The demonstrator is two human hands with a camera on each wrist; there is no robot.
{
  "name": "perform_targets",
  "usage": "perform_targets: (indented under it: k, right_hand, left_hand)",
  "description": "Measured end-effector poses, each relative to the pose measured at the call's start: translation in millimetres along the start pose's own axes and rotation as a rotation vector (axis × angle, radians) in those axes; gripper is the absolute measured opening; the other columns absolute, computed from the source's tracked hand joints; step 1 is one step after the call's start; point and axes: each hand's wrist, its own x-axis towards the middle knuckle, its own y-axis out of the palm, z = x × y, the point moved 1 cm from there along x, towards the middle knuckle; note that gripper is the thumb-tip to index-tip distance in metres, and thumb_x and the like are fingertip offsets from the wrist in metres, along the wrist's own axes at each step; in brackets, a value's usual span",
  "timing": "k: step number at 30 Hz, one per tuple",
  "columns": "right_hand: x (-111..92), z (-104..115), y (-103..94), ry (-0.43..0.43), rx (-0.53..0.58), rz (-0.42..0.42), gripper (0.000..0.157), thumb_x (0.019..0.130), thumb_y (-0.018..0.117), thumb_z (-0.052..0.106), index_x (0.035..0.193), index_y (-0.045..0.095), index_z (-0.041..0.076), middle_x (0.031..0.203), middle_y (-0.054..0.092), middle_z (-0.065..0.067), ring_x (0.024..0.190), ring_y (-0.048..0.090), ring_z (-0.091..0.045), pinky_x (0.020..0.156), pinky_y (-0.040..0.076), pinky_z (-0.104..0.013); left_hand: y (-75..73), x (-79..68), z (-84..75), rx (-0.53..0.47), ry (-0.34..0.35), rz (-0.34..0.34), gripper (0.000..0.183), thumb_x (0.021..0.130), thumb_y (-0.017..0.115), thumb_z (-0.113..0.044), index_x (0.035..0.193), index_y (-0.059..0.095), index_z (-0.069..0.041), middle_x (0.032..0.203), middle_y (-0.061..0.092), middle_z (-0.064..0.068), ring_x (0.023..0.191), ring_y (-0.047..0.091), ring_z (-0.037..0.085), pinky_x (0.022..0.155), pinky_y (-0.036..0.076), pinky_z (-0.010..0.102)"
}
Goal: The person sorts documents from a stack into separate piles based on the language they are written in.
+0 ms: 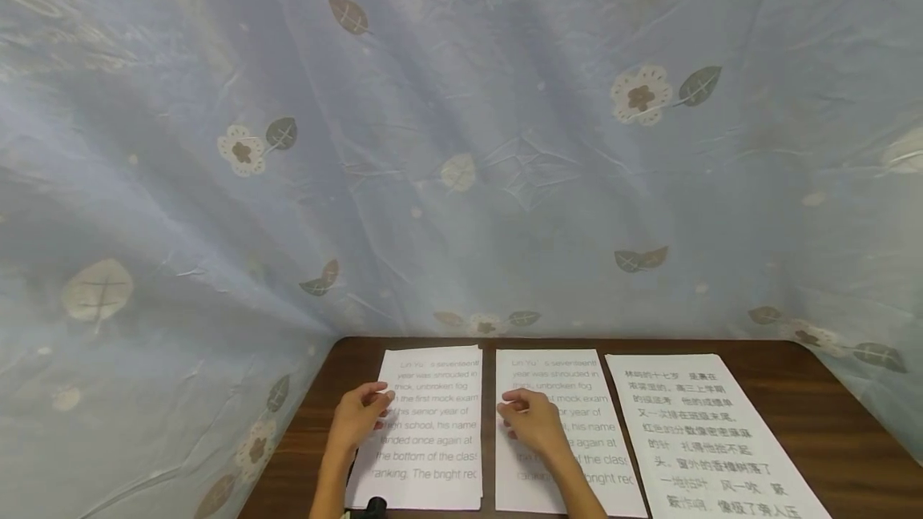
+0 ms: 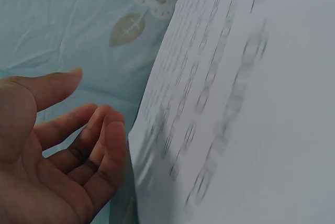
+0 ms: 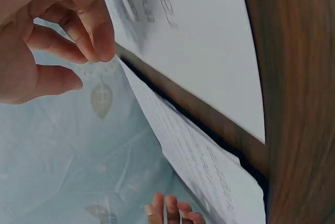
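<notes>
Three stacks of printed white paper lie side by side. My left hand (image 1: 358,415) is at the left edge of the left stack (image 1: 433,491), which bears English text. In the left wrist view that hand (image 2: 68,156) has loosely bent fingers, the thumb apart and nothing held; its fingertips are right beside the paper edge. My right hand (image 1: 532,420) hovers over the left part of the middle stack (image 1: 530,496), printed with the same English text. The right wrist view shows this hand (image 3: 68,35) with relaxed, bent fingers, a gap to the thumb and nothing between them.
A third stack with Chinese text (image 1: 710,439) lies slanted at the right of the brown wooden table (image 1: 779,379). A small black object (image 1: 376,506) is at the near edge of the left stack. A pale blue curtain with leaf and flower prints (image 1: 461,247) hangs behind and around the table.
</notes>
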Motion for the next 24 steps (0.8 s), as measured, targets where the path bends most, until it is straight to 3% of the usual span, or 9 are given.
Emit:
perform_targets:
  k: [24]
  right_hand:
    - [-9,-27,-69.4,0.056,-0.108,-0.126,0.031,0.09,0.068,0.019,0.115,0.069,-0.001,0.088,0.068,-0.005,0.067,0.068,-0.017,0.056,0.058,-0.026]
  left_hand:
    - [104.0,-15.8,-47.0,-0.091,0.052,0.12,0.046,0.092,0.071,-0.026,0.129,0.062,0.002,0.098,0.067,0.01,0.078,0.069,0.022,0.063,0.061,0.033]
